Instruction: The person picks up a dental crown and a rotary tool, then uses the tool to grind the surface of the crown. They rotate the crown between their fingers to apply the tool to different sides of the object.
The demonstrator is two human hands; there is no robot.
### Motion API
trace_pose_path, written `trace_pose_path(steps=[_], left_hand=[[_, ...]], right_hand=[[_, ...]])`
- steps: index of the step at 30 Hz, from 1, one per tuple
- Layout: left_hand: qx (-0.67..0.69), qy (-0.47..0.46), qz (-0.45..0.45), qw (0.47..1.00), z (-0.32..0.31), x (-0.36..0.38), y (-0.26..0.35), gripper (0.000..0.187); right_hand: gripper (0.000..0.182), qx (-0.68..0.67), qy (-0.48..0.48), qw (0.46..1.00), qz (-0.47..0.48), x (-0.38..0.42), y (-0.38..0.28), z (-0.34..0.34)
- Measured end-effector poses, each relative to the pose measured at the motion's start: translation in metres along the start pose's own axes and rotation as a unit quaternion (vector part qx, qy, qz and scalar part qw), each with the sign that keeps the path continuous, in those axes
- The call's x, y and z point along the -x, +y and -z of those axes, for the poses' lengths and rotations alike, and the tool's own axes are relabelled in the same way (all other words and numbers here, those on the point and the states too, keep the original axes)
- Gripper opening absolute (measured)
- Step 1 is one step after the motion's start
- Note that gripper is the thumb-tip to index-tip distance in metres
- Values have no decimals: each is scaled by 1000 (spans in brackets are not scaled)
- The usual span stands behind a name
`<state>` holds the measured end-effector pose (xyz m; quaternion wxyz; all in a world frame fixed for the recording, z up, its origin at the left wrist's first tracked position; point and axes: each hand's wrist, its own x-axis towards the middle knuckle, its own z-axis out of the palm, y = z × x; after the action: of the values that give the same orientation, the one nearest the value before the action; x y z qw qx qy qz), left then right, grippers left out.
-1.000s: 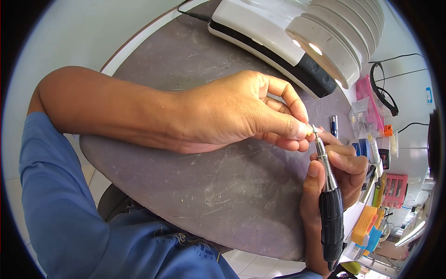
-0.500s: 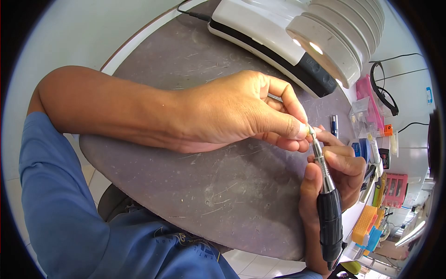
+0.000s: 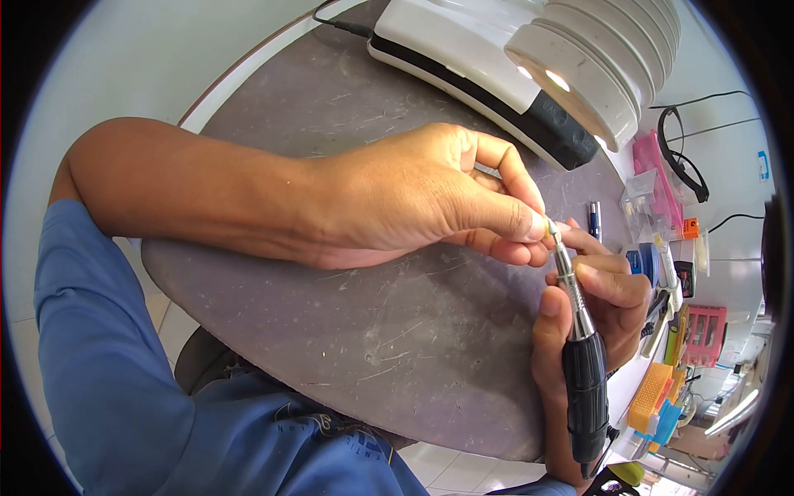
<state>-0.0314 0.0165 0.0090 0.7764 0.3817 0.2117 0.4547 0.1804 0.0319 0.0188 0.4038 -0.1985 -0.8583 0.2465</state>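
Note:
My left hand (image 3: 422, 186) reaches in from the left, its thumb and index finger pinched on a small pale yellowish piece (image 3: 547, 225), mostly hidden by the fingertips. In my right hand (image 3: 612, 298) is a rotary handpiece (image 3: 585, 388) with a black body and silver nose, gripped between thumb and fingers and pointing up. Its small pale bit (image 3: 554, 235) meets or nearly meets the piece; contact cannot be told for sure. The fingertips of both hands are close together over the grey scratched tabletop (image 3: 397, 331).
Behind the hands stands a white and black device (image 3: 463, 58) with a cable, beside a ribbed white hose with a round nozzle (image 3: 571, 83). To the right are a blue pen-like item (image 3: 595, 220), black-framed glasses (image 3: 682, 157), a pink rack (image 3: 705, 335) and an orange box (image 3: 649, 397).
Both hands and the handpiece keep nearly the same pose. The whole view has shifted very slightly.

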Motion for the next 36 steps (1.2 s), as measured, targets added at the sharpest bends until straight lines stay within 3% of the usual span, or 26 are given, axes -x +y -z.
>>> trace_pose_path(steps=[12,15,22,27,36], left_hand=[[-6,4,-1,1000,-1,0,1,16],[-5,4,1,1000,-1,0,1,16],[-19,6,-8,1000,0,0,0,16],[-11,1,-7,1000,1,-1,-1,16],[0,-6,-5,1000,1,0,-1,16]], right_hand=[[36,-41,47,996,-56,4,1,-2],[35,-30,17,999,4,2,2,-2],[34,-48,22,998,-16,4,0,0],[29,-28,60,993,-93,1,-8,-5],[34,-58,6,998,-28,2,-1,0]])
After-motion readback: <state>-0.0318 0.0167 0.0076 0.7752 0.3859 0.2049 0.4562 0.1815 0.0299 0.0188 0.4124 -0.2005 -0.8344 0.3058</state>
